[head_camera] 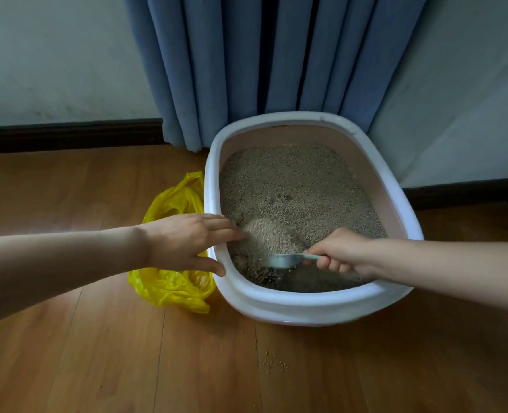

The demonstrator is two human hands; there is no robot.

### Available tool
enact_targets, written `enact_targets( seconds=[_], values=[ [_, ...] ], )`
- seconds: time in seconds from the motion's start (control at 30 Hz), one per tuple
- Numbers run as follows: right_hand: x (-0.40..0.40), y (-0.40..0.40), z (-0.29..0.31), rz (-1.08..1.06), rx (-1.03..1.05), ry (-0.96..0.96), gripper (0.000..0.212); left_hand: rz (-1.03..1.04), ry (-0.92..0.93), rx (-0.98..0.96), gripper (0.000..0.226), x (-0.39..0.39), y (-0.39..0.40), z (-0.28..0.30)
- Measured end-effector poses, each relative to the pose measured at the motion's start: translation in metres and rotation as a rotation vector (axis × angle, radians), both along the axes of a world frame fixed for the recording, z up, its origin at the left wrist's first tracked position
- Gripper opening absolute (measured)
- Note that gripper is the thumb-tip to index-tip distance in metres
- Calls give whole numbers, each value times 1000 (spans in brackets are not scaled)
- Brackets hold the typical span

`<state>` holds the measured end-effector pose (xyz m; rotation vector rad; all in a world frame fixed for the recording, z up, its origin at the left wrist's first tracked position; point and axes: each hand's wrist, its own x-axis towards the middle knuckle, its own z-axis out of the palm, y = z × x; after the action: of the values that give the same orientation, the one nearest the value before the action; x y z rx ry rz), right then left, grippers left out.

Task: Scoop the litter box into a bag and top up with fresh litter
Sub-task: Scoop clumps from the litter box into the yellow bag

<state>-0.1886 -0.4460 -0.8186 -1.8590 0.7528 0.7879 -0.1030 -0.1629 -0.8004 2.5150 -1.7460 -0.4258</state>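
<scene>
A white oval litter box (pixel 312 307) with a pink inner wall stands on the wooden floor, filled with grey-brown litter (pixel 294 186). A paler heap of litter (pixel 272 236) lies near its front left. My right hand (pixel 340 251) grips the handle of a pale blue scoop (pixel 285 260), whose head sits in the litter at the front. My left hand (pixel 187 241) rests on the box's left rim, fingers straight and reaching over the litter, thumb on the rim's outside. A yellow plastic bag (pixel 169 286) lies on the floor against the box's left side, partly hidden by my left hand.
Blue curtains (pixel 264 61) hang behind the box, between pale walls with dark skirting (pixel 68 135). Loose litter grains (pixel 272 363) are scattered on the wooden floor in front of the box.
</scene>
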Motion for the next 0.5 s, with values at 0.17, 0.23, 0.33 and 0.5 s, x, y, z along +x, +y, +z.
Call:
enact_targets(
  seconds=[0.17, 0.23, 0.33, 0.5],
  values=[
    [44, -29, 34, -74, 102, 129, 20, -12, -81, -31, 70, 10, 1, 12],
    [55, -48, 53, 249, -225, 103, 19, -24, -103, 6, 72, 16, 2, 12],
    [67, -74, 75, 672, -825, -42, 29, -56, -160, 12, 74, 27, 1, 11],
    [86, -100, 79, 773, -1195, -236, 25, -24, -235, 51, 86, 44, -1, 5]
  ],
)
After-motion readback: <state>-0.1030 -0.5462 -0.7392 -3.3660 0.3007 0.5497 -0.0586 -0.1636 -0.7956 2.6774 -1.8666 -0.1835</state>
